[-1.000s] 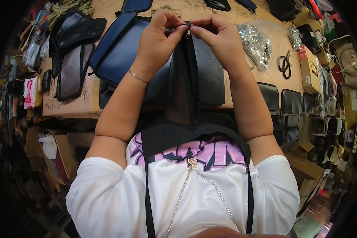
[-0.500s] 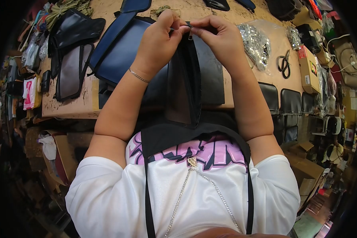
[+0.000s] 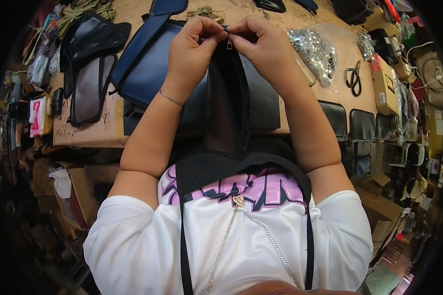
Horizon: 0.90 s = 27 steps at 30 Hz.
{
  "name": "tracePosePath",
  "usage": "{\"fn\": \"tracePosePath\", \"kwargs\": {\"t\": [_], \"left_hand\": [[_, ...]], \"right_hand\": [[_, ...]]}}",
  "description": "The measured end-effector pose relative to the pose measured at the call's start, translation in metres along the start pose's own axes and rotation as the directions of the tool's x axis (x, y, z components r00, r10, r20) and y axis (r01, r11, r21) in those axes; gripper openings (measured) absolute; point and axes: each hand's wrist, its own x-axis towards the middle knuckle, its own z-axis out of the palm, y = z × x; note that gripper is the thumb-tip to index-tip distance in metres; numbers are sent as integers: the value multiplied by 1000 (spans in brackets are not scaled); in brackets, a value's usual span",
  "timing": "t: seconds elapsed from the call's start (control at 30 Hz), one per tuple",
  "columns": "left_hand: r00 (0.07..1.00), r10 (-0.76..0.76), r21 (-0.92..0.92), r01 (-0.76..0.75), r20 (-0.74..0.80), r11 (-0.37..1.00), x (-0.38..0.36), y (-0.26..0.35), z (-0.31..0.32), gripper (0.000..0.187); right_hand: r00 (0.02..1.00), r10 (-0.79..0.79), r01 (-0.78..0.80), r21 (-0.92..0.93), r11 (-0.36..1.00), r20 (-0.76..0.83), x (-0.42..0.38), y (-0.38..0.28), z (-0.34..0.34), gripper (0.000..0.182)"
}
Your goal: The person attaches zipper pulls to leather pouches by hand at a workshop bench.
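In the head view, a black zippered bag piece [image 3: 226,108] hangs from my hands down over the table edge, its lower end at my apron. My left hand [image 3: 193,54] is closed in a pinch on its top end. Fingertip to fingertip with it, my right hand [image 3: 262,46] pinches the same top end from the other side. A small metal zipper pull [image 3: 229,45] dangles just under the fingertips. What exactly lies between the fingers is partly hidden. Dark flat panels [image 3: 263,103] lie behind the piece, and a navy blue panel [image 3: 147,69] is beside my left wrist.
Black cut pieces [image 3: 93,39] lie on the left of the worktable [image 3: 88,136]. On the right are a plastic bag of shiny metal parts [image 3: 317,54], black scissors [image 3: 353,81] and a cardboard box [image 3: 383,86]. Several small black panels [image 3: 362,125] line the right front edge.
Both hands have shifted slightly left, still pinching the top of the bag piece. The zipper pull has moved left with them. The right fingers have changed their bend a little.
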Motion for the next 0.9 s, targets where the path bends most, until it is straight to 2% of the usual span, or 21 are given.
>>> {"fn": "tracePosePath", "kwargs": {"t": [0.03, 0.13, 0.23, 0.33, 0.43, 0.53, 0.63, 0.73, 0.83, 0.9], "left_hand": [[1000, 27, 11, -27, -3, 1000, 0, 1, 0, 16], [1000, -7, -37, 7, -14, 999, 1, 5, 1, 20], [996, -79, -61, 81, 35, 995, 0, 7, -5, 20], [994, -104, -176, 108, 33, 978, -1, 6, -5, 17], [997, -63, -118, 68, 45, 991, -1, 4, -7, 19], [995, -97, -153, 101, 36, 983, 1, -2, -10, 19], [997, -69, -89, 70, 21, 994, 1, 4, -13, 18], [997, -61, -45, 63, 41, 997, 2, 12, -18, 18], [997, -65, -2, 65, 42, 998, -1, 11, -18, 15], [999, -17, 55, 14, 38, 998, -2, 16, -17, 15]], "right_hand": [[1000, -25, 24, -46, 999, -8, 0, -1, 0, 19], [991, 84, -107, 243, 964, 102, 3, 5, -3, 19], [988, 133, -155, 508, 847, 80, 6, 21, 1, 21], [920, 224, -381, 602, 702, 321, 7, 27, 1, 24], [904, 254, -423, 635, 647, 344, 6, 37, 10, 23], [924, 248, -383, 727, 570, 292, 3, 35, 18, 19], [932, 237, -360, 785, 504, 274, 0, 35, 26, 15], [959, 146, -282, 752, 595, 244, 1, 38, 27, 15], [971, 57, -159, 454, 877, 231, 7, 37, 16, 17], [971, 82, -155, 331, 931, 226, 10, 33, 11, 20]]}}
